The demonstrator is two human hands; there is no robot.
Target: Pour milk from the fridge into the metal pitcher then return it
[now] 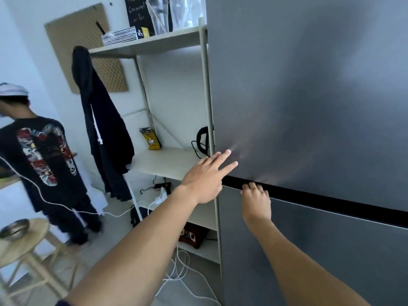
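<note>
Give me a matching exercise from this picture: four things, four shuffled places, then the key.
1. left hand
2. right hand
3. metal bowl
4. yellow bag

A. on the round wooden stool
B. fingers hooked into the dark gap under the upper fridge door
C. on the rack's middle shelf
D. fingers straight, at the upper fridge door's left edge

Pairs: 1-D, 2-B, 3-A, 4-C

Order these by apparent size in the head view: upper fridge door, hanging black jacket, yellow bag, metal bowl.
1. upper fridge door
2. hanging black jacket
3. metal bowl and yellow bag: look alike, not ranked.
</note>
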